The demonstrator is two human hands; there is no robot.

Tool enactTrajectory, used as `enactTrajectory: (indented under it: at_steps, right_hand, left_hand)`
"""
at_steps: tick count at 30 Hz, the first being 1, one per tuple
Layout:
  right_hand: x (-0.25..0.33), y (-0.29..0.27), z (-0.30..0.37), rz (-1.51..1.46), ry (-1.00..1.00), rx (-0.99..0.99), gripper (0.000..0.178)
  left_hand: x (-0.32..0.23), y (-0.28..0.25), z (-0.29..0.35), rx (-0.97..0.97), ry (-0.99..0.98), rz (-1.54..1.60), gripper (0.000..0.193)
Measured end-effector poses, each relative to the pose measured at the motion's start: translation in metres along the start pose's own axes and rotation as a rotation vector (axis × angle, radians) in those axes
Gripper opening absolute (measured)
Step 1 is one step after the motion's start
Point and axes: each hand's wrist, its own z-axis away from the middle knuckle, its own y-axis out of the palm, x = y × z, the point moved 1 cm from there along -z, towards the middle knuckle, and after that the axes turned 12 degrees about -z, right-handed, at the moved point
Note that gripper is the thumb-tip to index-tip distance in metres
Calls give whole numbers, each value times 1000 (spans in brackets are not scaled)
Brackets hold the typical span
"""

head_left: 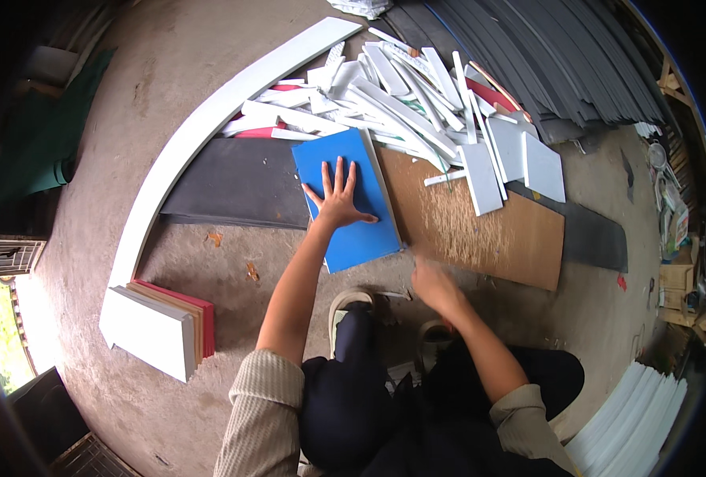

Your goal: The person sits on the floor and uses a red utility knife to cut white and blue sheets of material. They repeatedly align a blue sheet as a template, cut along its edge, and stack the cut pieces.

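Observation:
A blue rectangular board (378,225) with a pale edge along its right side lies in front of me, partly over a dark grey sheet (233,183) and a brown worn board (520,238). My left hand (338,203) presses flat on its top face with the fingers spread. Just off its near right corner is my right hand (436,288), curled closed and slightly smeared by motion. Whatever sits in those fingers, if anything, is too blurred to name.
White offcut strips (392,95), a few red, are heaped beyond the board. A long white strip (178,151) curves along the left, near stacked white, brown and red boards (150,330). Dark sheets (520,56) lie at the far right, white sheets (627,421) at the near right.

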Motion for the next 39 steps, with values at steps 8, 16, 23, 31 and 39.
enactTrajectory:
  at_steps: [8, 16, 23, 31, 39]
  right_hand:
    - [69, -64, -179, 44, -127, -323, 27]
    - [89, -41, -229, 48, -132, -254, 30]
    - [91, -59, -212, 72, 86, 46, 28]
    - [16, 1, -21, 6, 125, 69, 29]
    - [-36, 16, 9, -142, 155, -19, 28]
  left_hand:
    - [-9, -7, 2, 26, 8, 56, 130]
    - [1, -6, 5, 3, -16, 74, 130]
    - [-7, -3, 0, -19, -18, 96, 132]
    - [1, 2, -2, -49, -25, 65, 136]
    - [1, 6, -2, -66, -12, 84, 127]
